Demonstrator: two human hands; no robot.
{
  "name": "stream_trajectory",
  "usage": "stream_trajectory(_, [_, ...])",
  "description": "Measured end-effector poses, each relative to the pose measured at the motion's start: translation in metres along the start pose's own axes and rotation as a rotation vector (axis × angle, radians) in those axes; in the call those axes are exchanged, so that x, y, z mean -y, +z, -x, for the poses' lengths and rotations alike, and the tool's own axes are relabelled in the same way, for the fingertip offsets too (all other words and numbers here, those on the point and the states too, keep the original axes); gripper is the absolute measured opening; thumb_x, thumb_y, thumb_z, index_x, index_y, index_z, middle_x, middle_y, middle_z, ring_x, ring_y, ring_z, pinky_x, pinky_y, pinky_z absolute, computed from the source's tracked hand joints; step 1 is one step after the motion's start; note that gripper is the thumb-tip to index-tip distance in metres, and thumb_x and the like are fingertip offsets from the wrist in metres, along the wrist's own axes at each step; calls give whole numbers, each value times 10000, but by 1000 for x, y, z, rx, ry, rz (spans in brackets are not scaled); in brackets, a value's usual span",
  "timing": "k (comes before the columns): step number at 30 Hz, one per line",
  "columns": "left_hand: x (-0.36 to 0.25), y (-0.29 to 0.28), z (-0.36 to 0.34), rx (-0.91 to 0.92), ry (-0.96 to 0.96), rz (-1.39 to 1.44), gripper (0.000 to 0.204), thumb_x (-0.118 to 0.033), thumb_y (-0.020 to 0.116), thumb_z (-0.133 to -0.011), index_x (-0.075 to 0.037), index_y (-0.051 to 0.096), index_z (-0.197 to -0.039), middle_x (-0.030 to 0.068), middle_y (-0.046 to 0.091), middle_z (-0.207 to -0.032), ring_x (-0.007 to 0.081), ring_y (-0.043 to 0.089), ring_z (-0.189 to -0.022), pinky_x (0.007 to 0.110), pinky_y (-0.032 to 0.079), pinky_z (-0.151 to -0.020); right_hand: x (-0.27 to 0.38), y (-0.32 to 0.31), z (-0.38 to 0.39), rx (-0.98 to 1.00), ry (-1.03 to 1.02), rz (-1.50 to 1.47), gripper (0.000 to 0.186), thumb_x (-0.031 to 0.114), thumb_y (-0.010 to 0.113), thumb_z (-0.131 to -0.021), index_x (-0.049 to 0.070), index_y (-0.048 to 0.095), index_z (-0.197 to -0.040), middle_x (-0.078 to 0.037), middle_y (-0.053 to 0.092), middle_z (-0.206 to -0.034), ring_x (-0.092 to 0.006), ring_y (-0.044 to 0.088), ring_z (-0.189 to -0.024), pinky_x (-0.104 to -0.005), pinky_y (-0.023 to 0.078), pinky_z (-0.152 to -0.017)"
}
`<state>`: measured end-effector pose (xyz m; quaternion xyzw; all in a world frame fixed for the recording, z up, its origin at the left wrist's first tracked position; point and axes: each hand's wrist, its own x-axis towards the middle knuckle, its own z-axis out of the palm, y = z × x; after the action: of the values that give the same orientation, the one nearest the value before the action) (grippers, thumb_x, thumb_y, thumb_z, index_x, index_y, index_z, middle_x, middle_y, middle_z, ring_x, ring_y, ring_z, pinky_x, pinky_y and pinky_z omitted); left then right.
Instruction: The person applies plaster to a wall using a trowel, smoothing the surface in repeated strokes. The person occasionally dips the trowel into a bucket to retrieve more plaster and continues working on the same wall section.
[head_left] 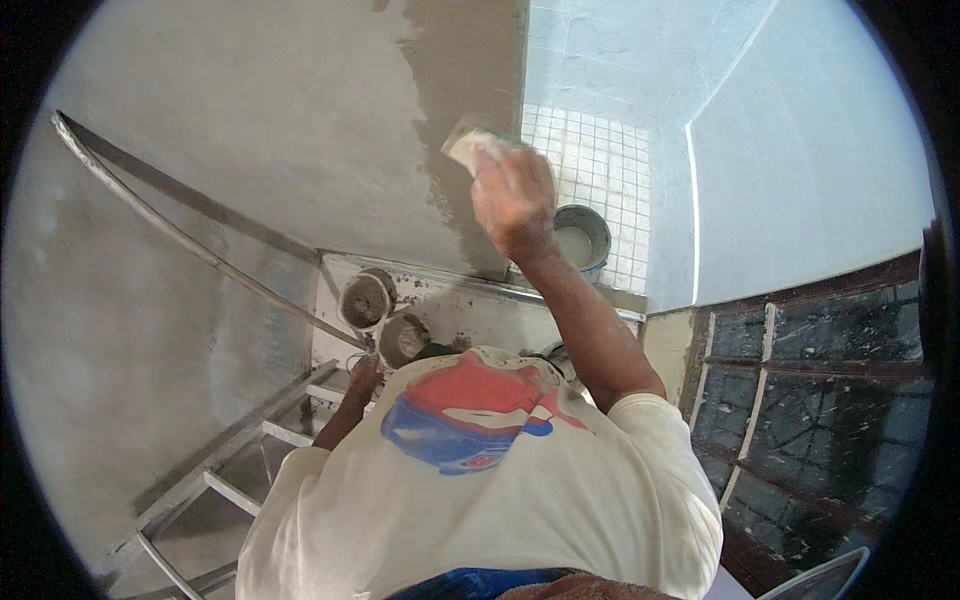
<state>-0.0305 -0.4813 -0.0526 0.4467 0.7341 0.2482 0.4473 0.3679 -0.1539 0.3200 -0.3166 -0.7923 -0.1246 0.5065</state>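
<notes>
My right hand [515,195] is raised to the plastered wall [330,120]. Its fingers close around a pale, flat block [468,146], perhaps a sponge, slightly smeared by motion. The block lies over a darker, damp-looking strip of plaster [462,70] along the wall's edge. Low on the left, my left hand [366,374] appears closed around the near end of a long pale pole [200,232], though its fingers show only in part. From there the pole runs up to the left wall. Just beyond that hand are two buckets, one with grey mortar [367,299] and another [404,340] beside it.
A metal ladder [232,492] stands at my lower left. Past the wall's edge, a dark bucket [582,240] with greyish liquid sits by white floor tiles [625,190]. A splattered dark-framed window [820,400] is at the right. Mortar crumbs dot the pale ledge [480,315] below.
</notes>
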Motion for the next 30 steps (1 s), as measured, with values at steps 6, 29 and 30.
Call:
stream_trajectory(6, [-60, -20, 19, -96, -407, 359, 427, -369, 642, -1094, -19, 662, -1336, 128, 722, -1186, 251, 738, -974, 407, 604, -839, 8, 46, 86, 242, 32, -172, 328, 16, 759, -795, 4, 720, -1121, -143, 643, -1070, -327, 628, -929, -484, 500, -788])
stream_trajectory(29, [50, -20, 28, 141, 367, -834, 549, -234, 781, -930, -54, 657, -1433, 192, 759, -1210, 422, 708, -1163, 515, 573, -997, -30, 8, 75, -246, 1169, -1026, 349, 252, 788, -1024, -10, 722, -1244, -116, 762, -1069, -152, 704, -973, -352, 578, -879])
stream_trajectory(30, [47, -20, 28, 241, 314, -1176, 556, -214, 784, -916, -57, 657, -1434, 189, 760, -1195, 420, 704, -1172, 512, 569, -1005, -33, 13, 68, -198, 1152, -976, 348, 248, 788, -1020, -18, 722, -1235, -119, 764, -1066, -157, 708, -975, -351, 579, -878])
